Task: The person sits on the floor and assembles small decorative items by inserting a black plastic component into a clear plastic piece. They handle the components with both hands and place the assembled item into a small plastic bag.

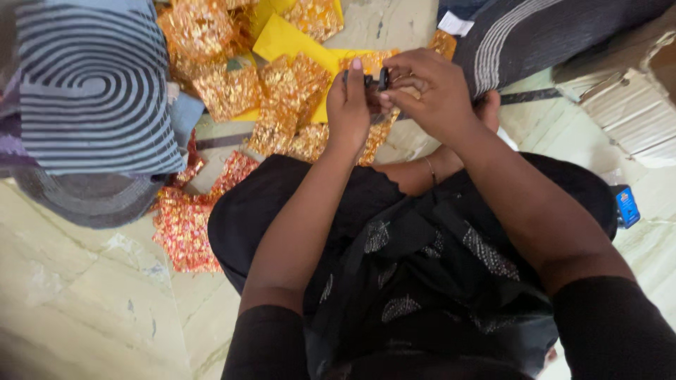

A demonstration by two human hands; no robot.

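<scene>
My left hand and my right hand meet above my lap, both gripping one small black object between the fingertips. What the object is stays unclear, as the fingers hide most of it. Under the hands lies a spread of shiny gold pouches on yellow paper sheets. I sit on the floor in black clothing with silver patterns.
Red and gold pouches lie on the pale marble floor at my left. A blue and grey striped cloth bundle fills the upper left. Another person's striped dark garment is upper right, beside cardboard boxes. A small blue object sits right.
</scene>
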